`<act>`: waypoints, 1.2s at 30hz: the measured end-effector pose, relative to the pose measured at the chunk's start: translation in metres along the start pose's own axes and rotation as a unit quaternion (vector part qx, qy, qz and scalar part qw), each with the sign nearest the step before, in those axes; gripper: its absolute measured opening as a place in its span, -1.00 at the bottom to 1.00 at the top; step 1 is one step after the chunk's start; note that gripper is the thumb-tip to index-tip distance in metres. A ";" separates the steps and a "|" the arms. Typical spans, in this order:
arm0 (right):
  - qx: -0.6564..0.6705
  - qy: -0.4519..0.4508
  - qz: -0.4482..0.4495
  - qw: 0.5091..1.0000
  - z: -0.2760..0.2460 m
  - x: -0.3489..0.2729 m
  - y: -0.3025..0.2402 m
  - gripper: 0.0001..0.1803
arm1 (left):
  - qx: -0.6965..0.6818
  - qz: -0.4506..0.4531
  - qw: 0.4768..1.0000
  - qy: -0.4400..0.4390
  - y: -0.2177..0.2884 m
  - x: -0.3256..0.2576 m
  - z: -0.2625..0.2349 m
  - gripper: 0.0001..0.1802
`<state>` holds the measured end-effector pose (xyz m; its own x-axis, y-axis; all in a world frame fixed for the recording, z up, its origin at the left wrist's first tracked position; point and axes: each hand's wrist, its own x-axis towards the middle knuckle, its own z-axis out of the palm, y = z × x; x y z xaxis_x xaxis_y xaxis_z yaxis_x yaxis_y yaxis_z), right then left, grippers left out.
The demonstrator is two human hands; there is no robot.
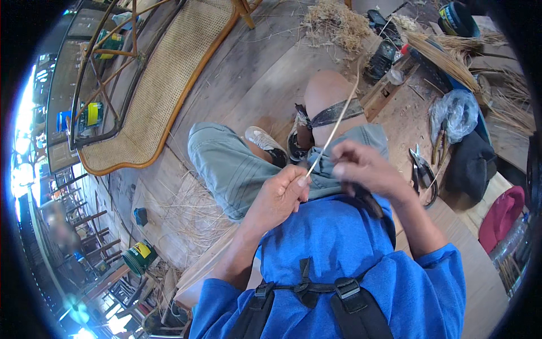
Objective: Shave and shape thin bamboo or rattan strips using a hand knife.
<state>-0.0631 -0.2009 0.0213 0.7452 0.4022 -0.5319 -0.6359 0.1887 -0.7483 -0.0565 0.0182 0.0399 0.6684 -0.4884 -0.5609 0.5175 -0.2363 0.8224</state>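
Observation:
My left hand (282, 192) is closed in front of my blue shirt, its thumb and fingers pinching a thin pale cane strip (329, 138). From that pinch the strip runs up and away, passing over my bent right knee. Just to the right, my right hand (364, 169) is curled and partly blurred by motion, close to the strip. A dark handle-like tool (368, 200) shows beneath its palm; the working end is too blurred to make out. A dark band (330, 114) is wrapped round my leg near the knee.
Scissors (422, 169) and a clear plastic bag (454, 110) lie on the right, near a black cap (470, 164) and a maroon cap (501, 214). Cane bundles (446, 59) and a shavings pile (333, 25) are farther off. A woven cane seat (164, 85) stands at left.

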 end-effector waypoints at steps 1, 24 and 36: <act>0.011 -0.046 0.032 0.998 0.010 0.000 -0.003 -0.63 | -0.003 0.000 1.000 0.004 -0.001 -0.001 0.000 -0.75; 0.172 -0.087 0.023 0.981 0.030 0.023 0.033 -0.76 | 0.206 -0.033 0.972 0.104 -0.010 -0.049 -0.005 -0.82; 0.177 -0.056 0.056 0.981 0.018 0.024 0.027 -0.73 | 0.237 -0.097 0.960 0.112 -0.030 -0.129 -0.031 -0.86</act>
<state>-0.0661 -0.1697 -0.0044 0.6528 0.5307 -0.5405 -0.7569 0.4293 -0.4927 -0.1419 0.1142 0.0852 0.7104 -0.2159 -0.6698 0.3776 -0.6862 0.6217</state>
